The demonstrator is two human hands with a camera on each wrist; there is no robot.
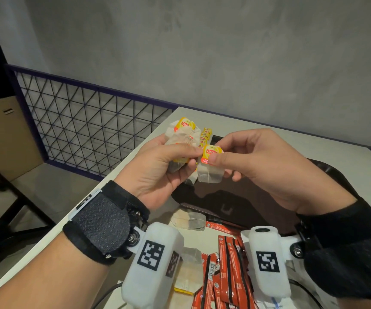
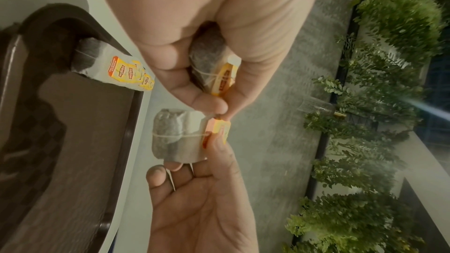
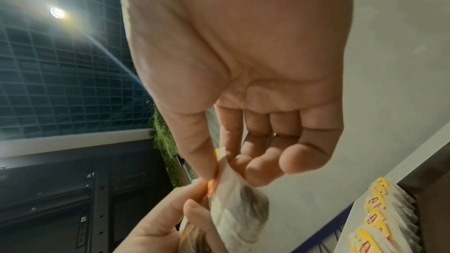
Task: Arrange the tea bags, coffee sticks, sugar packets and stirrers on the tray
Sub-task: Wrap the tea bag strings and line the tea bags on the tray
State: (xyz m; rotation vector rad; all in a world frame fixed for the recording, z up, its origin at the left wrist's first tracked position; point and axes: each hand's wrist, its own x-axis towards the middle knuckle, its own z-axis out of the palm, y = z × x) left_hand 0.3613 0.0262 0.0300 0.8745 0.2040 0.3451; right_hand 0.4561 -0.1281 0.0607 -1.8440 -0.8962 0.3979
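Both hands are up above the brown tray [image 1: 334, 175], palms sort of facing each other. The left hand [image 1: 157, 172] has its fingers curled around a bunch of Lipton tea bags [image 1: 181, 134], which fan out past the fingertips toward the table's far edge. The right hand [image 1: 267, 166] pinches a single tea bag [image 1: 209, 172] by its yellow tag between thumb and index finger, with the pouch dangling below; the other fingers are loosely bent behind it. In the left wrist view that tag sits right against the left thumb tip, so the two hands are basically touching there.

A row of tea bags [image 2: 121, 68] already stands in the tray's far left corner. Near the table's [image 1: 235, 121] front edge, red coffee sticks [image 1: 229, 275] lie in a pile, with a couple of loose tea bags [image 1: 190, 219] just left of them.
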